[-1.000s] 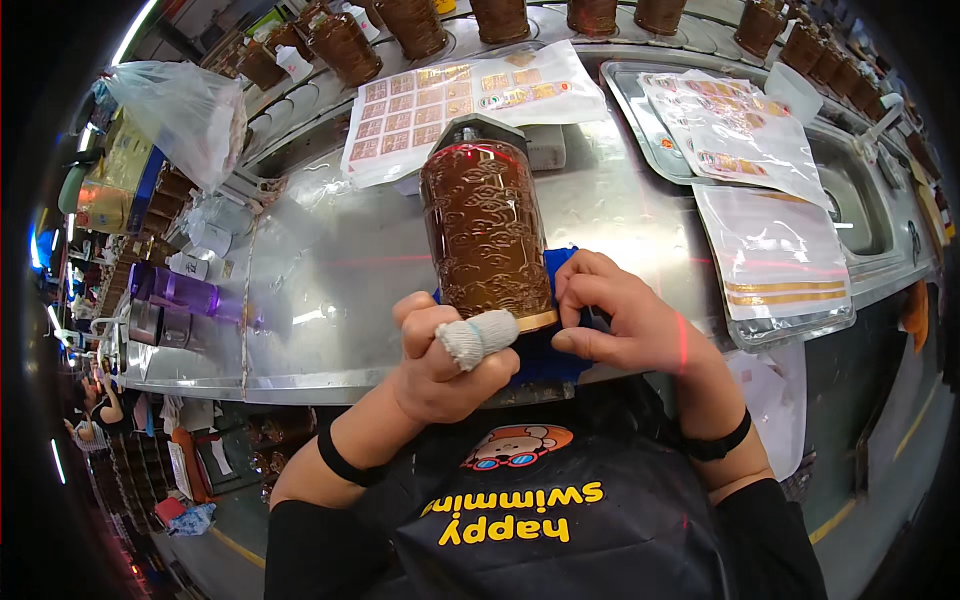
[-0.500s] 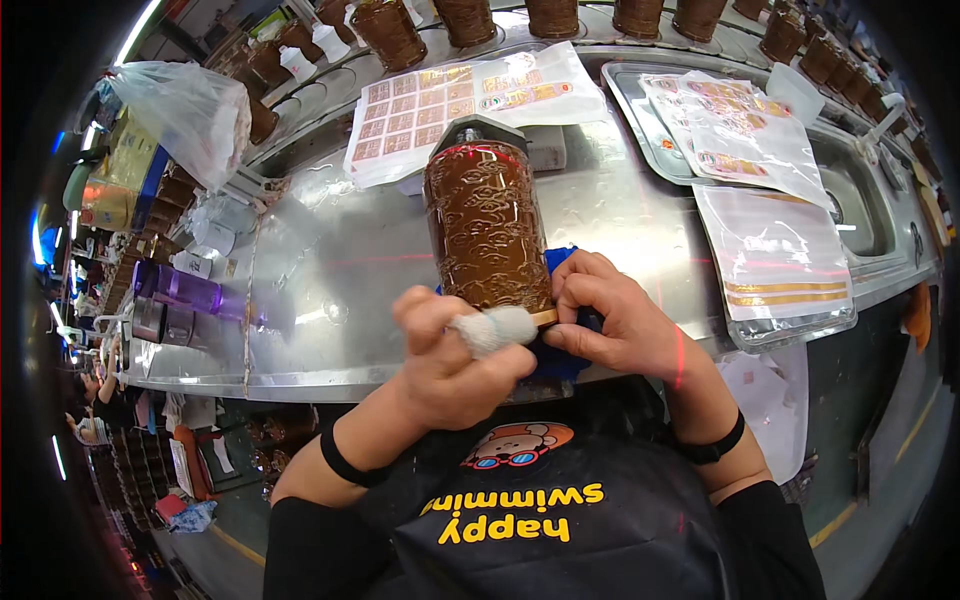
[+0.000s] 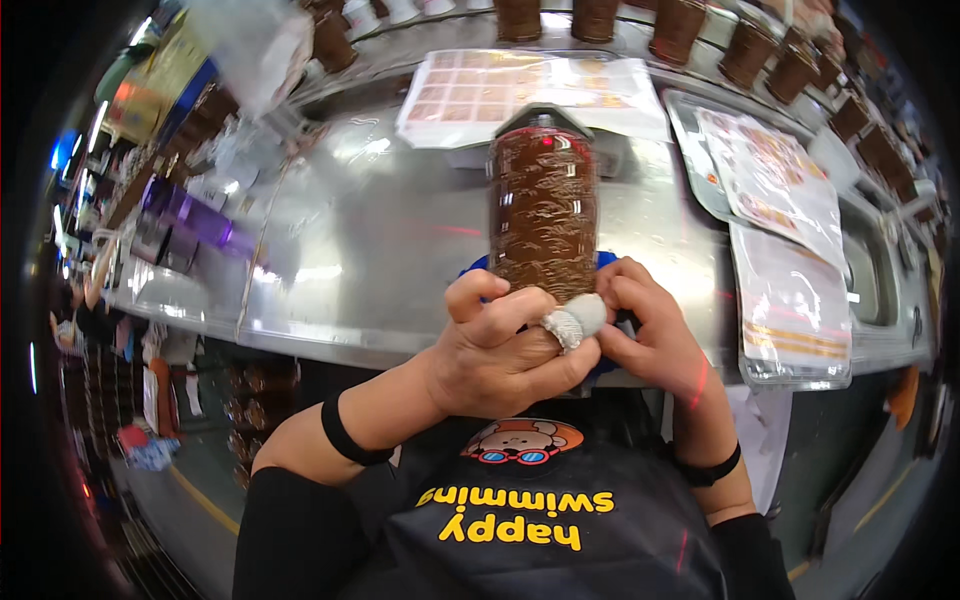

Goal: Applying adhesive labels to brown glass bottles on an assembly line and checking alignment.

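A large brown jar (image 3: 543,210) with a raised wavy pattern lies on its side, its near end toward me. My left hand (image 3: 505,350) is curled over that near end, one finger wearing a white cloth cover (image 3: 576,320) and pressed along the rim. Against the right side of the same end, my right hand (image 3: 652,325) is closed in a pinch; what its fingertips hold is hidden. Blue cloth (image 3: 606,260) shows beneath the jar on both sides. A dark angular piece (image 3: 541,112) sits behind the jar's far end.
Printed label sheets (image 3: 450,85) lie beyond the jar on the metal table (image 3: 370,230). At right, a tray (image 3: 690,150) bears more sheets, including one with gold stripes (image 3: 790,300), near a sink (image 3: 875,275). Brown jars (image 3: 595,20) line the back; a purple bottle (image 3: 190,212) lies left.
The view has shifted, so the jar appears farther right. My left hand's covered finger has moved along the rim toward my right hand, and the gold band seen there is now covered.
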Tool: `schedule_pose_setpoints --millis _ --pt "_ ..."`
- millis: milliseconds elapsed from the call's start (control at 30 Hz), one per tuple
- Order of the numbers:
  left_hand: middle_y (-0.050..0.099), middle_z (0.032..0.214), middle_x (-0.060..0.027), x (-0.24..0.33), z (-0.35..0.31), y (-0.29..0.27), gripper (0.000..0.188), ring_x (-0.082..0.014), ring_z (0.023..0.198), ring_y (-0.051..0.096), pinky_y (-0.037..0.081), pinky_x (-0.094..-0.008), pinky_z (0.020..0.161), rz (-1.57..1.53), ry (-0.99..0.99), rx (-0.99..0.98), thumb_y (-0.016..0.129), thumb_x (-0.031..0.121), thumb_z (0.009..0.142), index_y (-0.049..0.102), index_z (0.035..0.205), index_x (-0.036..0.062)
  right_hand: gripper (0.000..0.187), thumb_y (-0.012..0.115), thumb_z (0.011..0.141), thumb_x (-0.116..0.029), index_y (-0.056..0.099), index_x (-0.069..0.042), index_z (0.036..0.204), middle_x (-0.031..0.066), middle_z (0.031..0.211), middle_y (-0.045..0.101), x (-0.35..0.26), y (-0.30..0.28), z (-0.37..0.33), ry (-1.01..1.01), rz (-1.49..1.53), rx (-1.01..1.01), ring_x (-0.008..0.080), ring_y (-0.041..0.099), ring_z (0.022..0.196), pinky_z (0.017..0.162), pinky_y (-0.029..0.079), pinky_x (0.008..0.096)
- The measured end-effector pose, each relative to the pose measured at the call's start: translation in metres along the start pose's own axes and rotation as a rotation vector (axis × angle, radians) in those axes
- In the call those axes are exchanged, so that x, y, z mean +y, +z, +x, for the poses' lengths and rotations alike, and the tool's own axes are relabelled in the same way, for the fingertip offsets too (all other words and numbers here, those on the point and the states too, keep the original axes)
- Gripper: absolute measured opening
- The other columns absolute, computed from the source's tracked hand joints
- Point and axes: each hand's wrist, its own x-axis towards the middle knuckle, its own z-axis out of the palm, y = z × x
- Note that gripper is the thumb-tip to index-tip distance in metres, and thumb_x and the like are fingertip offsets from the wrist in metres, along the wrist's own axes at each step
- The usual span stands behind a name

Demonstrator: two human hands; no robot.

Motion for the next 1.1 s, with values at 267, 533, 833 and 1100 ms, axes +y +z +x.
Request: schedule_pose_setpoints --millis 267,533,833,1100 --pt "0.067 0.105 -0.0043 -0.003 -0.056 -0.051 0.029 -0.028 0.096 0.048 0.034 -0.0419 0.088 -0.007 -0.592 0.08 0.066 0.005 0.074 0.066 0.101 0.0164 0.023 0.065 0.071 0.001 0.043 -0.005 0.071 0.0073 0.087 0.044 -0.006 0.006 -0.004 0.053 -0.036 0.088 0.0187 0.045 0.083 0.077 0.037 0.0261" --pt "0.068 0.102 -0.0054 -0.006 -0.124 -0.116 0.019 -0.0211 0.091 0.055 0.036 -0.0348 0.092 0.017 -0.902 0.467 0.061 0.004 0.083 0.065 0.102 0.0053 0.012 0.063 0.08 -0.002 0.051 -0.002 0.083 0.0028 0.093 0.046 0.009 0.015 -0.018 0.142 -0.123 0.232 0.0122 0.043 0.083 0.077 0.033 0.0223" --pt "0.059 0.103 -0.0063 0.008 -0.17 -0.148 0.019 -0.0099 0.081 0.048 0.04 -0.0212 0.074 -0.295 -1.139 0.867 0.057 -0.001 0.089 0.062 0.108 0.0009 0.028 0.066 0.09 -0.015 0.059 -0.002 0.114 0.0036 0.103 0.06 0.041 0.003 -0.033 0.173 0.038 0.413 0.0121 0.055 0.092 0.08 0.046 0.0254" --pt "0.065 0.102 -0.004 -0.006 -0.218 -0.158 0.017 0.0016 0.067 0.038 0.032 -0.0148 0.062 -0.361 -1.128 0.991 0.049 0.003 0.097 0.056 0.112 0.0009 0.036 0.072 0.086 -0.01 0.059 -0.004 0.119 -0.0006 0.1 0.061 0.03 0.012 -0.032 0.214 -0.081 0.446 0.0047 0.051 0.083 0.074 0.043 0.0186"
